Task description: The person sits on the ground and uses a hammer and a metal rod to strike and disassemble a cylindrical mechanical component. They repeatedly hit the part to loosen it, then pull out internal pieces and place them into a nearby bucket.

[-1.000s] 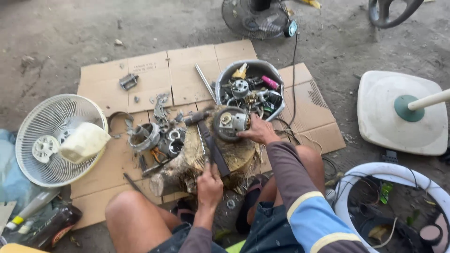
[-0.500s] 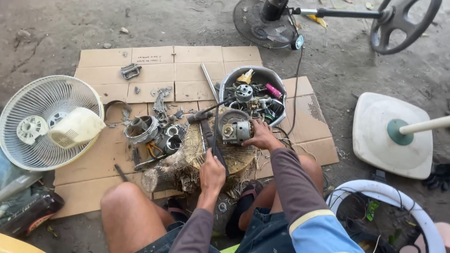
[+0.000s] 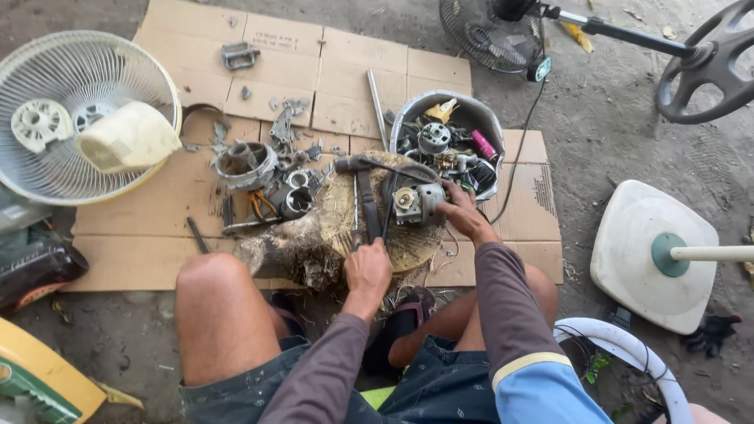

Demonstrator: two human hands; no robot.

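Left hand (image 3: 367,271) clenched round a tool handle; shaft (image 3: 387,220) runs up to the motor (image 3: 416,202). Right hand (image 3: 463,213) grasps the motor's right side, pinning it on the stump (image 3: 330,235). Hammer (image 3: 369,184) lies just left of the shaft. Bowl (image 3: 408,118) of parts just beyond the right hand.

Judgement: keep the tip seated, push along the shaft, right fingers clear of the tip's line, motor pressed flat so it cannot twist.
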